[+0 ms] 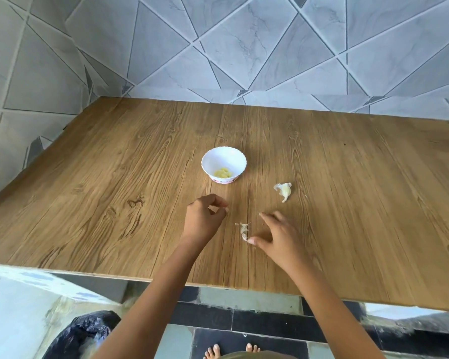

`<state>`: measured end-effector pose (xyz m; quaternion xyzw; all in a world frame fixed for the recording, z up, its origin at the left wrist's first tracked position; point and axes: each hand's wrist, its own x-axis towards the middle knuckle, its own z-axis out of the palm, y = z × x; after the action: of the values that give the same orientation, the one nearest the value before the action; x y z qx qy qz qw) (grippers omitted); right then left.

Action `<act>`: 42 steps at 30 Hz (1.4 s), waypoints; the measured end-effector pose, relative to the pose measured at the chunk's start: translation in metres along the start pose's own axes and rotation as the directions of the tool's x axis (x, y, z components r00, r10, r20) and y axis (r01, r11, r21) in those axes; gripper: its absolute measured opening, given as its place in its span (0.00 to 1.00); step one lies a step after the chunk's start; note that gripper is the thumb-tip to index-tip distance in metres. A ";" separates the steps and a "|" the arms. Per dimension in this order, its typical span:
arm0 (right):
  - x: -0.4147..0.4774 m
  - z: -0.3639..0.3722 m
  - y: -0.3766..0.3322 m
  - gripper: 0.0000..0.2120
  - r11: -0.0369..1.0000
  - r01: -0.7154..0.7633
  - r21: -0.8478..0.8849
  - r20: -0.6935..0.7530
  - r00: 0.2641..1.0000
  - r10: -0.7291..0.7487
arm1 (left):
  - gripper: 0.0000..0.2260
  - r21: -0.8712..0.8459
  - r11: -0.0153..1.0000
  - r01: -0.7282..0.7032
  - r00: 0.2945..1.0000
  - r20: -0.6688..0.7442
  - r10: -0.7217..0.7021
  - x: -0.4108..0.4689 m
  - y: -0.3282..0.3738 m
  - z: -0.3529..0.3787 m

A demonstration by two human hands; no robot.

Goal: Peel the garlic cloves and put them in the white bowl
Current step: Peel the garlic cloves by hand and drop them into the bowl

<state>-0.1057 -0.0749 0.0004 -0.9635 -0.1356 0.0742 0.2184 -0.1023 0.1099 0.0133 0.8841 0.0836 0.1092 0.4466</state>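
Observation:
A small white bowl (223,161) stands near the middle of the wooden table (114,177), with several peeled yellowish garlic cloves (223,173) in its bottom. To its right lies a piece of garlic bulb (284,190) with papery skin. A scrap of garlic skin (244,230) lies between my hands. My left hand (204,218) hovers below the bowl with fingers loosely curled and nothing visible in it. My right hand (277,238) is spread, fingers straight, its thumb tip touching the skin scrap.
A tiled wall rises behind and to the left of the table. Below the table's front edge stand a bin with a black bag (83,332) and my bare feet (231,351) on a tiled floor.

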 end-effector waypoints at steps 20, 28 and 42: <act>0.044 0.002 -0.033 0.03 0.978 0.177 0.108 0.080 0.979 -0.186 | 0.07 -0.335 0.899 0.283 0.957 0.032 -0.289 -0.028 -0.004 -0.011; 0.029 -0.001 -0.039 0.19 0.980 0.159 0.119 0.132 0.976 -0.174 | 0.07 -0.473 0.812 0.342 0.932 0.062 -0.357 -0.033 -0.012 -0.025; 0.018 0.032 -0.090 0.15 0.959 0.248 0.135 0.164 0.949 -0.268 | 0.06 -0.513 0.767 0.386 0.903 0.041 -0.427 -0.035 -0.026 -0.044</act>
<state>-0.1150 0.0208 0.0101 -0.9129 -0.2755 0.1396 0.2669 -0.1493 0.1506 0.0132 0.6900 0.2584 0.0625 0.6732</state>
